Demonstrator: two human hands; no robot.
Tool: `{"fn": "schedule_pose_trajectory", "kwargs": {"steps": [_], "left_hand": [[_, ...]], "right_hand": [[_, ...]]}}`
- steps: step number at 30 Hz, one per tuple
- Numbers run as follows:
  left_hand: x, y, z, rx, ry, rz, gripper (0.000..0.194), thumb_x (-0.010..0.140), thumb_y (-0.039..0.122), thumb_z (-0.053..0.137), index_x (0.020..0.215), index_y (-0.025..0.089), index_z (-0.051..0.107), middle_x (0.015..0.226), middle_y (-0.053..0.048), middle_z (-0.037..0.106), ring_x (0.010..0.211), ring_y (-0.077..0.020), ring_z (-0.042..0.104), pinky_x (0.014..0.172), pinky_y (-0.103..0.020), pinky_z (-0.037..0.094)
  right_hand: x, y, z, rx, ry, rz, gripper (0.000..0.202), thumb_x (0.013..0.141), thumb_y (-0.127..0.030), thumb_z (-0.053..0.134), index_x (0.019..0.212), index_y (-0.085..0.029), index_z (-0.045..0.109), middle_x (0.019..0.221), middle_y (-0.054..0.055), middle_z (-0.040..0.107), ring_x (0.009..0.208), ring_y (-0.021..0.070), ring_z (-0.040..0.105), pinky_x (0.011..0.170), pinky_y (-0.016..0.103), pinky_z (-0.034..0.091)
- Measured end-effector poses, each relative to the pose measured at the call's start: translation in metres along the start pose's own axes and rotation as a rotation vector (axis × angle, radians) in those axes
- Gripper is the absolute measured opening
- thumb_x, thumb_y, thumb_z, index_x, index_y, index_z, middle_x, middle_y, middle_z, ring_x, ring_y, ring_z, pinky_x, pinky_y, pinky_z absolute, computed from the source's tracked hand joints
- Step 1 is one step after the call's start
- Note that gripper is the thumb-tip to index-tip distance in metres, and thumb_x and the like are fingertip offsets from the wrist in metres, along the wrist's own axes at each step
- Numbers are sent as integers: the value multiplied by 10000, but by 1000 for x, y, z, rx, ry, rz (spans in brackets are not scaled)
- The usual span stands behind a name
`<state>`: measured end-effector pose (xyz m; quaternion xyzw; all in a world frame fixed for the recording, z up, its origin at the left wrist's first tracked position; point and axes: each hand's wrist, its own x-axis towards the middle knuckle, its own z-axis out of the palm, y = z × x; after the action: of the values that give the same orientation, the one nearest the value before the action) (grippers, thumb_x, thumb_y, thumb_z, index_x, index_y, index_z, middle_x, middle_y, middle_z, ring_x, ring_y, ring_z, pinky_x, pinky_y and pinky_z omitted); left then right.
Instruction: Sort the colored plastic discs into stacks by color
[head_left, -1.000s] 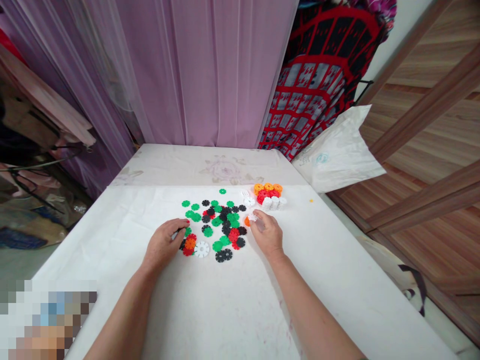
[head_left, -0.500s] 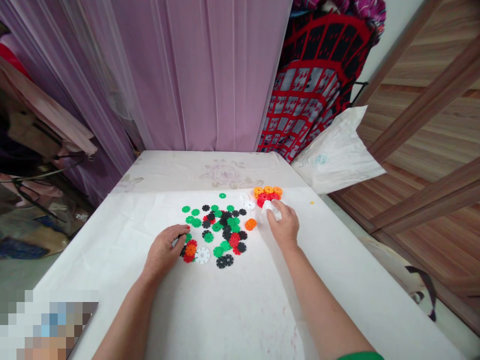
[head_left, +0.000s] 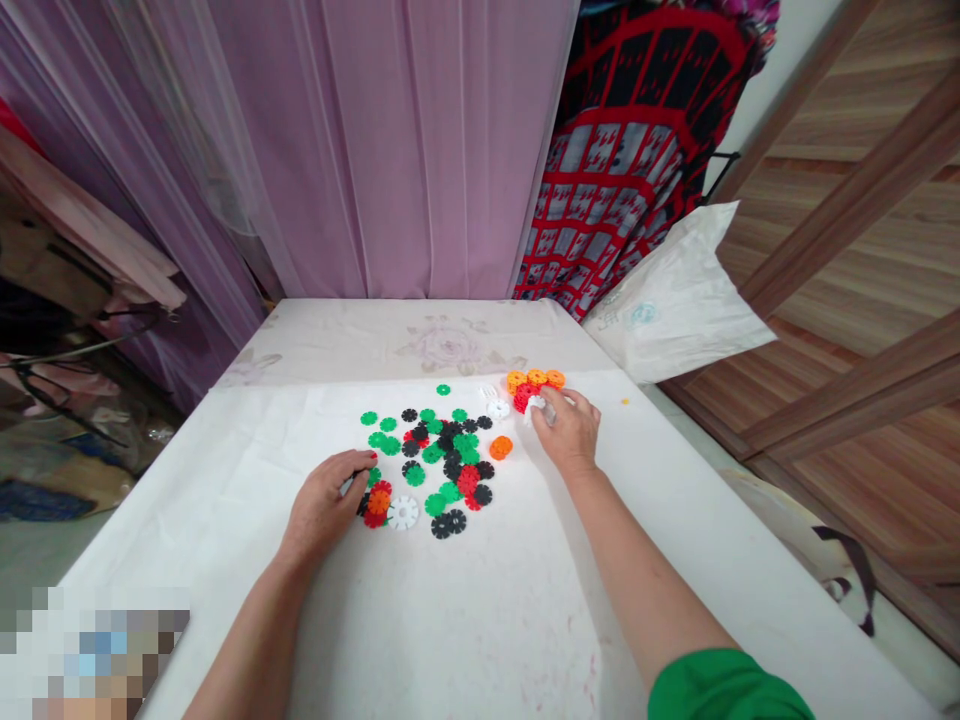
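Many notched plastic discs lie on the white tabletop. My right hand (head_left: 568,425) is closed on white discs (head_left: 535,405), right in front of the red discs (head_left: 525,396), with a row of orange discs (head_left: 535,379) behind them. My left hand (head_left: 334,495) rests at the left edge of the mixed pile, fingers curled against a black disc (head_left: 363,503) that is mostly hidden. Beside it are an orange disc (head_left: 379,500) on red ones and a large white disc (head_left: 403,513). Green discs (head_left: 433,453) and black discs (head_left: 448,524) fill the middle.
The white table (head_left: 450,630) has a flowered cloth at its far end. A purple curtain (head_left: 390,150) hangs behind it. A white plastic bag (head_left: 667,300) leans at the right far corner. Two orange discs (head_left: 501,448) lie between the pile and my right hand.
My right hand has shifted slightly toward the red discs, and its fingers now cover more of the white discs. My left hand stays by the pile. The view has tilted a little.
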<state>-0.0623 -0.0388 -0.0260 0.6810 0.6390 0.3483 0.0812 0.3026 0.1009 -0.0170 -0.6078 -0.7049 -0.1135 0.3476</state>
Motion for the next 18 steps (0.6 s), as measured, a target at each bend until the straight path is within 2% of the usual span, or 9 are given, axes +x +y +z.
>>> {"fn": "schedule_pose_trajectory", "kwargs": {"steps": [3,7,9,11,15,18], "left_hand": [[0,0,-1,0,-4,0,326,881,402,478,966,247,752,1082,-52,786,1051,-226,718,995,-406,561],[0,0,-1,9,-6,-6,325,883,407,477,966,258,754,1091,-45,783,1059,-226,715,998,-404,560],[0,0,-1,10,-1,-5,326,882,413,480,962,258,755,1089,-46,784,1056,-226,716,999,-402,559],[1,0,-1,11,0,-1,325,881,418,485,962,259,756,1085,-48,785,1048,-226,719,995,-398,561],[1,1,-2,31,-10,4,324,884,418,483,970,266,757,1088,-44,785,1047,-224,720,990,-394,563],[1,1,-3,34,-19,4,322,880,418,483,959,268,756,1088,-41,785,1056,-225,718,996,-393,560]], "right_hand": [[1,1,0,-24,3,-18,316,871,-317,551,1109,-201,725,988,112,751,1169,287,551,955,419,356],[-3,2,-4,-3,55,-35,323,878,-325,552,1127,-190,709,1121,106,744,1183,283,543,975,417,355],[-10,0,-8,19,81,-54,282,888,-301,541,1076,-199,725,1132,93,742,1130,264,567,966,393,363],[-20,-3,-11,33,74,-71,246,892,-267,529,991,-211,748,1061,83,749,1021,238,598,915,354,384],[-33,-10,-14,40,-60,-54,269,890,-238,510,943,-215,772,854,61,735,798,188,615,764,283,409],[-32,-16,-14,44,-191,24,307,900,-245,492,1021,-234,774,895,43,762,788,173,645,726,252,426]]}}
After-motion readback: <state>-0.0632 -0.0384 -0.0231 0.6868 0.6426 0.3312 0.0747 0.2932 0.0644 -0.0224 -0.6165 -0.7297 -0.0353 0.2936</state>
